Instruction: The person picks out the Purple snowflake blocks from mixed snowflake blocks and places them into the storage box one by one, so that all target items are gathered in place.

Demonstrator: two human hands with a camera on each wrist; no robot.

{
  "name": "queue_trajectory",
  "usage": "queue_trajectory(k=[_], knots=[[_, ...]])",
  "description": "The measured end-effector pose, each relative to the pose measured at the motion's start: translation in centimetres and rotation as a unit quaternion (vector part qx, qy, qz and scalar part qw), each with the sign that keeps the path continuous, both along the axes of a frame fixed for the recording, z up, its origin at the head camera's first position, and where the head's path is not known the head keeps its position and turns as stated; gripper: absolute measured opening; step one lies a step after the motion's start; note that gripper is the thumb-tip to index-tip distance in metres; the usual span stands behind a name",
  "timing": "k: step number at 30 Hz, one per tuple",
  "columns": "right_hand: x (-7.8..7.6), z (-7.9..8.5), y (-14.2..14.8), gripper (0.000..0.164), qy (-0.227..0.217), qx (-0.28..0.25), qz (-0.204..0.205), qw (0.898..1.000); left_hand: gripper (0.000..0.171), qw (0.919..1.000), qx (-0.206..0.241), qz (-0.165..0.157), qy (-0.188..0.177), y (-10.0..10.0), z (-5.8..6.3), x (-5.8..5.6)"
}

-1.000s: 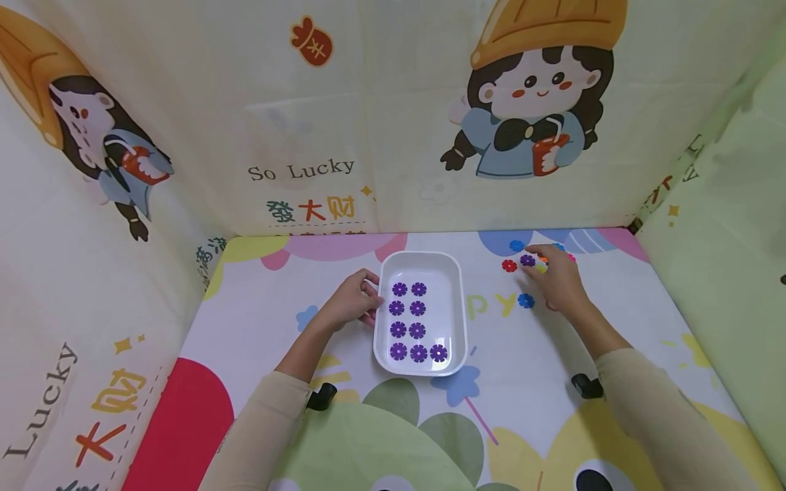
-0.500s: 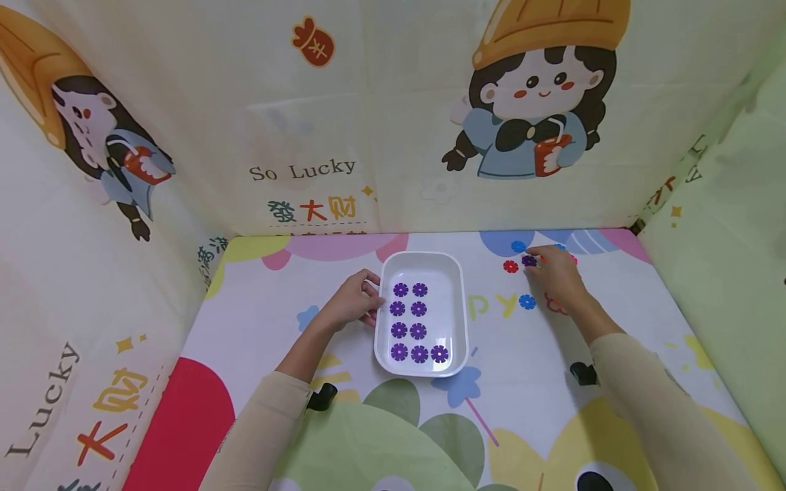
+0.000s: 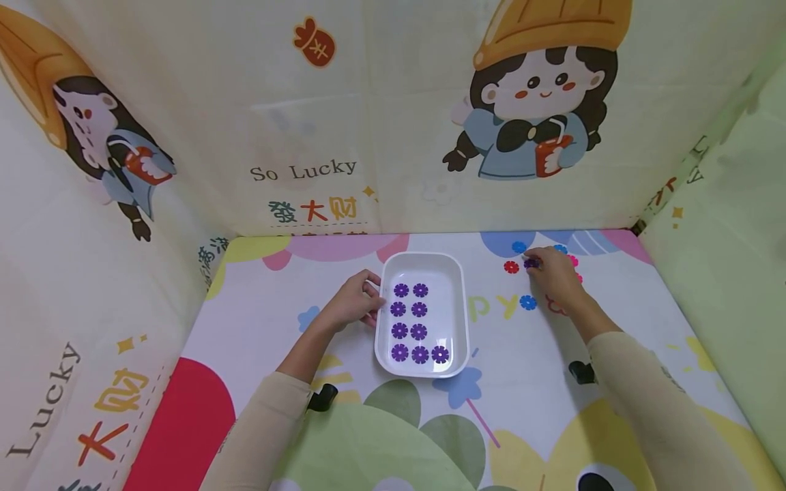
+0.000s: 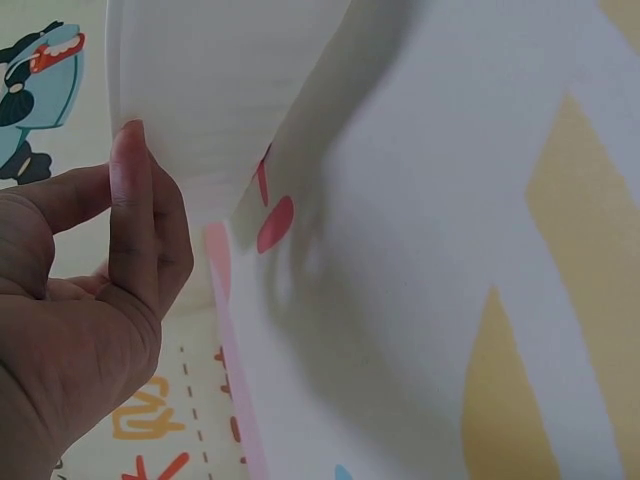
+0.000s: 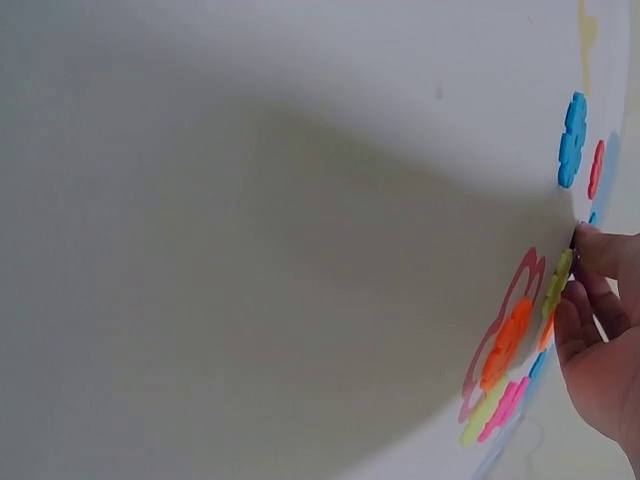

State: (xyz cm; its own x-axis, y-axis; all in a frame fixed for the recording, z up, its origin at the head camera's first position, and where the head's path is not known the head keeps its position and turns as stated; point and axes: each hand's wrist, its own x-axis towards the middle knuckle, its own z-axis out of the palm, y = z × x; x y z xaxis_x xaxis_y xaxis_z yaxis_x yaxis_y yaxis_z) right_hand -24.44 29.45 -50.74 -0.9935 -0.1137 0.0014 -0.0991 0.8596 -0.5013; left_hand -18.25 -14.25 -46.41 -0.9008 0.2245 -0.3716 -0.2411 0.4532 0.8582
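Note:
In the head view my left hand [image 3: 351,300] grips the left rim of a white tray [image 3: 453,286]. The left wrist view shows that hand's thumb and fingers [image 4: 131,180] pinching the tray wall [image 4: 200,110]. Inside the tray, purple snowflake discs [image 3: 419,332] lie in two columns, with one more at the bottom right. My right hand [image 3: 555,278] is over the loose discs at the back right, pinching a purple snowflake disc [image 3: 531,263], which looks tilted and is partly covered by the fingers. Only a dark sliver of it shows in the right wrist view.
Near the right hand lie a red disc [image 3: 511,267] and blue discs [image 3: 528,302]. Pink discs [image 3: 574,260] peek out behind it. The right wrist view adds an orange disc [image 5: 507,343] and yellow ones [image 5: 557,285]. Printed cloth walls [image 3: 393,136] enclose the table.
My right hand's fingers have closed further round the purple disc, which has gone from lying flat to tilted and more covered. The left hand and tray have stayed put.

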Motion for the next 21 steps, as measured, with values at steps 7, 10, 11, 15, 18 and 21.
queue_trajectory(k=[7,10,11,15,18,21], knots=[[0.1,0.5,-0.1,0.037,-0.02,0.007,-0.004,1.0,0.039,1.0,-0.001,0.001,0.001,0.0,0.0,-0.1],[0.0,0.7,-0.1,0.038,-0.032,0.001,-0.003,0.999,0.039,1.0,-0.001,0.002,0.0,0.1,0.1,0.0],[0.0,0.7,-0.1,0.038,-0.036,-0.001,-0.003,0.999,0.039,1.0,-0.001,0.003,-0.002,0.1,0.1,0.0],[0.0,0.9,-0.1,0.036,-0.051,-0.008,-0.005,0.999,0.039,1.0,-0.002,0.003,-0.005,0.1,0.1,0.0],[0.0,1.1,-0.1,0.034,-0.057,-0.011,-0.014,0.998,0.039,1.0,-0.001,0.003,-0.002,0.0,0.1,0.0],[0.0,1.2,-0.2,0.031,-0.056,-0.019,-0.019,0.998,0.039,1.0,0.001,0.003,-0.001,0.0,0.1,0.0]])
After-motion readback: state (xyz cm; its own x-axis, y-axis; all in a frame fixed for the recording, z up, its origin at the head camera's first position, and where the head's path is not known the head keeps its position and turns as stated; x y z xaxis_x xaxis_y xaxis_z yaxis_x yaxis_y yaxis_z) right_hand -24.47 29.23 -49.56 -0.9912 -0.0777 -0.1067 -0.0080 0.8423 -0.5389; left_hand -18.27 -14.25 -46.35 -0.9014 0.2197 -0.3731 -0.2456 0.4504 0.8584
